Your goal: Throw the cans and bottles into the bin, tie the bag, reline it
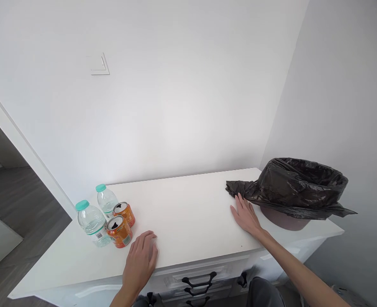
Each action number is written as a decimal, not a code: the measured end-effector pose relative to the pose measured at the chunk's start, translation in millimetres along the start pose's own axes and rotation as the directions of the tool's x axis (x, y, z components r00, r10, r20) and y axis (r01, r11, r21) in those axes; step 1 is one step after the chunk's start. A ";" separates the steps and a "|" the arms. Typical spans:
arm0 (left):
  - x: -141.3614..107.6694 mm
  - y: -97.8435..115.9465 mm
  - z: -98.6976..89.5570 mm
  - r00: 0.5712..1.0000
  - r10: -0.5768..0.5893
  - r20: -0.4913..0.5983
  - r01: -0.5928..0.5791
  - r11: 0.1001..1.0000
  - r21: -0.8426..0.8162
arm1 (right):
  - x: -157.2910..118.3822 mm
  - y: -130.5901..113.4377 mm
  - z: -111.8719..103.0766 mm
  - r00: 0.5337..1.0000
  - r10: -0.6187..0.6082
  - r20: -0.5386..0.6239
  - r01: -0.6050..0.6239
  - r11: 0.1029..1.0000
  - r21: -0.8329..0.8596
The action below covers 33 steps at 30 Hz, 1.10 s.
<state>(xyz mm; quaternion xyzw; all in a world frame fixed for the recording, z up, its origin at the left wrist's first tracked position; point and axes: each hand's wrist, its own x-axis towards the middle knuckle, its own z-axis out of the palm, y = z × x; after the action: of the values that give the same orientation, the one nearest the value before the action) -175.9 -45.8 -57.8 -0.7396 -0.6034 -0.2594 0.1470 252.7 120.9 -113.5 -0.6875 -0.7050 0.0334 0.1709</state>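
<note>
My left hand (141, 258) rests on the white cabinet top (188, 213) near its front edge. Its fingers are slightly bent and hold nothing. Just beyond it stand two opened orange drink cans, a nearer can (120, 233) and a farther can (126, 213). Beside the cans are two clear plastic bottles with teal caps, a front bottle (90, 221) and a back bottle (107, 199). My right hand (246, 216) lies flat with fingers apart, its fingertips by the gathered end of a black bin bag (277, 187). The bag lines a brownish bin (282, 218).
A white wall (182, 94) rises behind the cabinet, with a switch plate (99, 66) at upper left. A grey wall (344, 106) bounds the right side. Drawers with black handles (199, 280) face me below the edge. Dark flooring (22, 200) shows through an opening at left.
</note>
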 end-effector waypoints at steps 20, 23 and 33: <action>-5.7 1.1 -8.8 1.000 -0.007 -0.027 0.005 0.997 -0.071 | -41.6 79.4 -201.2 0.769 -0.178 -0.614 0.181 0.982 -0.058; -6.4 0.7 -8.8 0.999 -0.007 -0.034 0.004 0.997 -0.077 | -56.0 36.3 -205.3 0.800 -0.221 -0.559 0.292 0.956 0.040; -3.9 0.9 -10.0 1.000 -0.006 -0.015 0.005 0.996 -0.093 | -66.8 -139.1 -198.6 0.749 -0.512 -0.420 0.644 0.713 0.279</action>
<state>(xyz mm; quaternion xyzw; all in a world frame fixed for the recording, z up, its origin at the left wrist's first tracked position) -177.6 -54.5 -51.7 -0.7419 -0.5916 -0.2933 0.1163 176.2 10.8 99.4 -0.3731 -0.8268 0.0142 0.4208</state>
